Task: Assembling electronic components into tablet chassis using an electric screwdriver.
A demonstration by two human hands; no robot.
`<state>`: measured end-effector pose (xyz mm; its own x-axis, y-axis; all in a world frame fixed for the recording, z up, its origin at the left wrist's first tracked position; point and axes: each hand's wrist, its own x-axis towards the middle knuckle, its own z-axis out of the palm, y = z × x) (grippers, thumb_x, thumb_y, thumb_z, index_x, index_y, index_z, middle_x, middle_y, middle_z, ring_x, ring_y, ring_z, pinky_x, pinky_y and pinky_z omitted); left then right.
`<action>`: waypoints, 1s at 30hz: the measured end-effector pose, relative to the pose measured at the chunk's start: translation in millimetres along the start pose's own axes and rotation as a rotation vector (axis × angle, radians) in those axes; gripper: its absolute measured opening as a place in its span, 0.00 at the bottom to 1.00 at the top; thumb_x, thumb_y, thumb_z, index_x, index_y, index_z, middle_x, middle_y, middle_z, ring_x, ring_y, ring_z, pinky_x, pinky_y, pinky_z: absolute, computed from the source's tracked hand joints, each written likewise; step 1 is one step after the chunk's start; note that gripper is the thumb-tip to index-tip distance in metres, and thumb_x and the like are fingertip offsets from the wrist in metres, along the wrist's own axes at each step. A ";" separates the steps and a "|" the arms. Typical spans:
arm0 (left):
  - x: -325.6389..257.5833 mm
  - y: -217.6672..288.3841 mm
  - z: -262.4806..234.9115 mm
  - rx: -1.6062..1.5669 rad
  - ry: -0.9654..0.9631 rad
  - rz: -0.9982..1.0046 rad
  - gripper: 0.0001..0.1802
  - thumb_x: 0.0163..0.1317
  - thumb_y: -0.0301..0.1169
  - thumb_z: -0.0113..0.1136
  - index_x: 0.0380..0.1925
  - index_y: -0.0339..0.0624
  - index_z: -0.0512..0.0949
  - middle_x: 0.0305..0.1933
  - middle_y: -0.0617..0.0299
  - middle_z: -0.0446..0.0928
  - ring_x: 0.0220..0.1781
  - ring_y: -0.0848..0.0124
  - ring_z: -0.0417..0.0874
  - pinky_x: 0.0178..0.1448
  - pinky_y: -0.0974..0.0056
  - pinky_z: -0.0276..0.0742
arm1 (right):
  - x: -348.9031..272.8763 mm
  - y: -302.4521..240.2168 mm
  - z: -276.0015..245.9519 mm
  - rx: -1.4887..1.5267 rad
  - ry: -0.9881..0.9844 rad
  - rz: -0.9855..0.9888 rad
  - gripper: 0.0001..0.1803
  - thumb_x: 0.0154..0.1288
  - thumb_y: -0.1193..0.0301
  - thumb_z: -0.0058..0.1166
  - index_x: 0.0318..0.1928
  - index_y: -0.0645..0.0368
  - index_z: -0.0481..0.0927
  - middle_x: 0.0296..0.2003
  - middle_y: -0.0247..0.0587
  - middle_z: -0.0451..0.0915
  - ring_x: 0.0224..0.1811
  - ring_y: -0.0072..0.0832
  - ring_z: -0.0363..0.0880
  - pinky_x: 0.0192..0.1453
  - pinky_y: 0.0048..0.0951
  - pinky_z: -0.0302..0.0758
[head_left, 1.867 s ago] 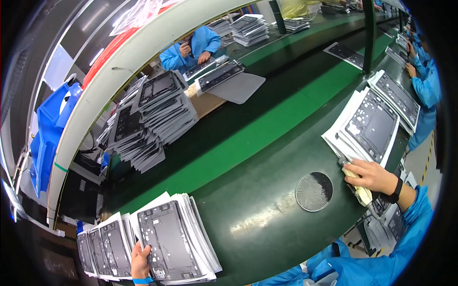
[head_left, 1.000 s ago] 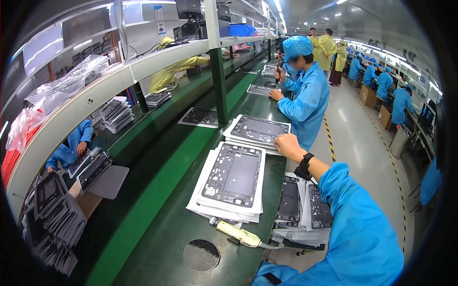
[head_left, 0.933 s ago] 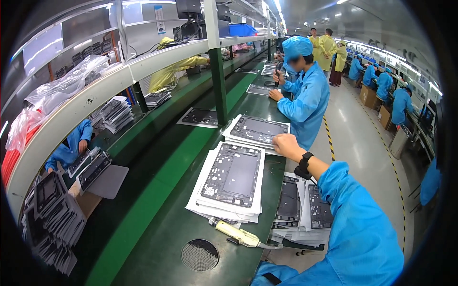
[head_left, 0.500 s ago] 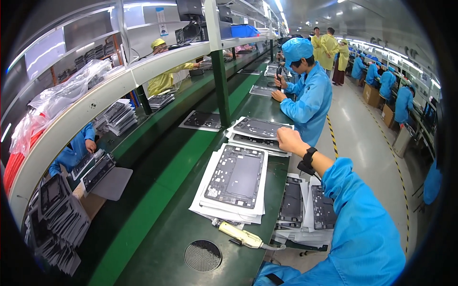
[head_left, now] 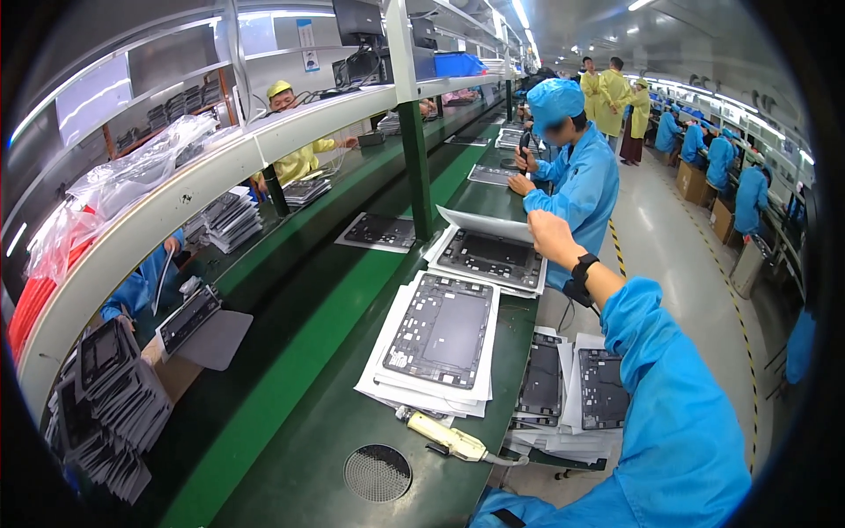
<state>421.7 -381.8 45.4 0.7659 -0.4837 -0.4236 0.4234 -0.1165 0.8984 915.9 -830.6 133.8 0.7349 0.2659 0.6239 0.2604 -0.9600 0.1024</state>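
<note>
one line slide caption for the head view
Right hand lifts a white sheet off a stack of grey frames on the green bench.

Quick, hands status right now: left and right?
Left hand: not in view.
Right hand: reached out over the far stack of grey frames, touching a white sheet on top; grip cannot be told.

sleeve (head_left: pixel 669 396): bright blue, long; wrist: black watch band (head_left: pixel 583 264); right grip (head_left: pixel 550 236): bare
</note>
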 end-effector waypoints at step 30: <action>49.0 55.0 1.5 -0.795 0.389 0.725 0.47 0.64 0.19 0.61 0.79 0.44 0.47 0.77 0.41 0.59 0.78 0.53 0.62 0.76 0.44 0.65 | -67.4 -282.2 -169.2 0.296 0.254 -0.826 0.11 0.50 0.75 0.59 0.36 0.65 0.77 0.22 0.33 0.66 0.20 0.23 0.75 0.19 0.27 0.69</action>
<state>481.8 -413.1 74.2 0.9940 0.1039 0.0328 -0.0985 0.7288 0.6776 686.9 -592.3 194.0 0.0919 0.7978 0.5959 0.8182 -0.4016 0.4114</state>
